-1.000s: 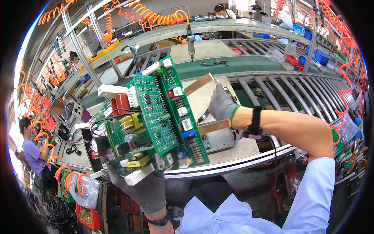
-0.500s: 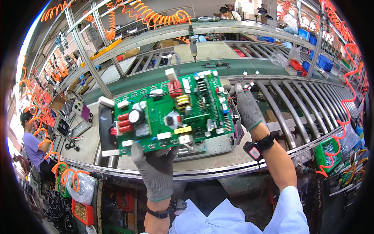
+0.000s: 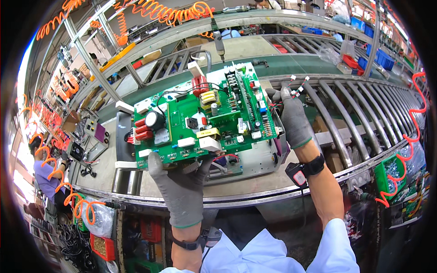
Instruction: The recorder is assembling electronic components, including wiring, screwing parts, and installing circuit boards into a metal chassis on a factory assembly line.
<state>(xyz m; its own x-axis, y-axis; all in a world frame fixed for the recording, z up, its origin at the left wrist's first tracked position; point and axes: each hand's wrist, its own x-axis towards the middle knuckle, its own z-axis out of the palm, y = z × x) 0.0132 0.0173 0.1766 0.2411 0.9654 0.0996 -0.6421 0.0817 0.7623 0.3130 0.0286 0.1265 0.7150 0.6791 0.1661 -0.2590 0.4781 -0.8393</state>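
Observation:
A large green circuit board (image 3: pixel 182 129), crowded with capacitors, coils and white blocks, is held tilted above a metal chassis (image 3: pixel 250 166). My left hand (image 3: pixel 180 186), in a grey glove, grips the board's near edge, thumb on top and fingers underneath. At the board's right end is my right hand (image 3: pixel 296 118), also gloved, with its fingers closed around thin wires (image 3: pixel 275 106). White plugs (image 3: pixel 299 86) on these wires stick out past the fingertips. The chassis below is mostly hidden by the board.
A roller conveyor (image 3: pixel 350 120) runs to the right. An electric screwdriver (image 3: pixel 219 45) hangs behind the board on an orange coiled hose. Another opened unit (image 3: pixel 93 136) stands at left, near a person in purple (image 3: pixel 48 175). A green bin of screws (image 3: pixel 392 173) sits at the right.
The board's far edge has risen and its near edge has shifted upward in the view, tilting differently. Both hands keep their holds. The wire plugs have moved slightly right.

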